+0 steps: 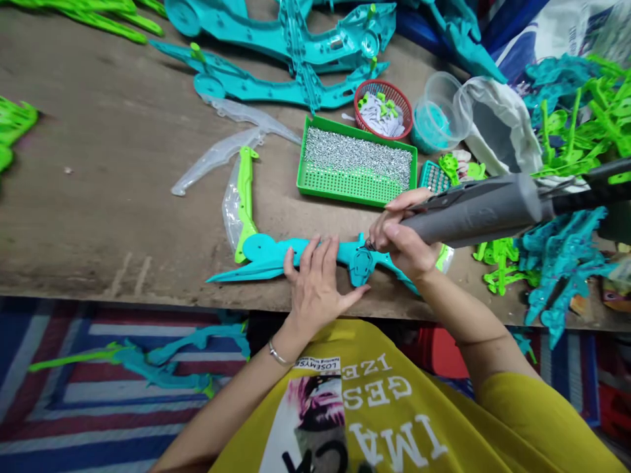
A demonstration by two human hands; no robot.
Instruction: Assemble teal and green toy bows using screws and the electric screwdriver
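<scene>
The left hand [315, 289] pressed a teal plastic frame [276, 253] flat while the right hand [401, 236] held what looked like a grey electric screwdriver [473, 213] to it.

Screw tray [345, 188] sits on wooden bench [98, 197], w/ round basket [383, 84] just behind & plastic tub [434, 98] to its right. Molded plastic part [261, 248] lies in front of tray, near bench edge. Striped mat [98, 420] is below bench.

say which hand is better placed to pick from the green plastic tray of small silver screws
Left, probably: the left hand lies flat on the teal plastic part, gripping nothing, while the right hand grips the grey power screwdriver, though it sits nearer the green plastic tray.
</scene>
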